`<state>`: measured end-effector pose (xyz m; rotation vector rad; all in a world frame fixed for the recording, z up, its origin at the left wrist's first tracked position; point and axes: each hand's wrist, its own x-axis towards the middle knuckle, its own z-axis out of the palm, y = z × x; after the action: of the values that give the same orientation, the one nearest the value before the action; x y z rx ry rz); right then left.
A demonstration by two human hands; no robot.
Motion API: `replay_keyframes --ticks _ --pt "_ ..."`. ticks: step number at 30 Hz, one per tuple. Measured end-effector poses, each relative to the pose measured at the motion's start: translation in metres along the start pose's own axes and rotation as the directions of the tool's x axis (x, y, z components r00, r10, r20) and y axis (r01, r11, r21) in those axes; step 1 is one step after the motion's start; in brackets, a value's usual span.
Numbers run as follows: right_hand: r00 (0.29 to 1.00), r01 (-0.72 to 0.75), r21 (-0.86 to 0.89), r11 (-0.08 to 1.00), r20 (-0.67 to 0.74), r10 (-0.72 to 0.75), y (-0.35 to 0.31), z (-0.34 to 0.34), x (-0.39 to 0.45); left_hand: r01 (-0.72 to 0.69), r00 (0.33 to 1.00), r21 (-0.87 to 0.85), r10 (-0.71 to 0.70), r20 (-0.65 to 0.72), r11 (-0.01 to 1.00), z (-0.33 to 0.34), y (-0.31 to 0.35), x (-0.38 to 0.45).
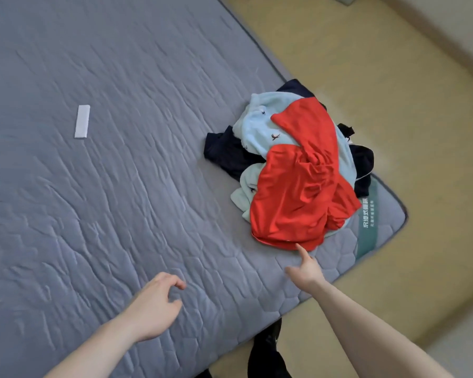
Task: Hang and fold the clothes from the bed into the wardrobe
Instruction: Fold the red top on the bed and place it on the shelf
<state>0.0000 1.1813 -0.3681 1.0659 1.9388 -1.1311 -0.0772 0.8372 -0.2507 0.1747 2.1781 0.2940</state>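
The right hand [305, 268] reached forward over the quilted grey mattress [107, 200], fingers extended and holding nothing, one fingertip touching the near hem of the red shirt [298, 195]. That shirt topped a heap with a pale blue garment [260, 124] and dark navy clothes [230, 154], just beyond the right hand. The left hand [155, 306] hovered loosely curled, empty. A white folded cloth [82, 121] lay well beyond it.

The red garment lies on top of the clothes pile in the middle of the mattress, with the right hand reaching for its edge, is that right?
Not quite. The head view shows the clothes pile near the mattress corner, by its edge, not in the middle. The rest holds: the red garment lies on top, and the right hand reaches for its near edge.
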Motion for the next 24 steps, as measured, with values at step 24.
replay_keyframes --ticks 24 --pt "0.88 0.448 0.48 0.754 -0.088 -0.467 -0.125 -0.075 -0.346 -0.263 0.961 -0.132 0.247 -0.127 0.956 -0.033 0.081 -0.182"
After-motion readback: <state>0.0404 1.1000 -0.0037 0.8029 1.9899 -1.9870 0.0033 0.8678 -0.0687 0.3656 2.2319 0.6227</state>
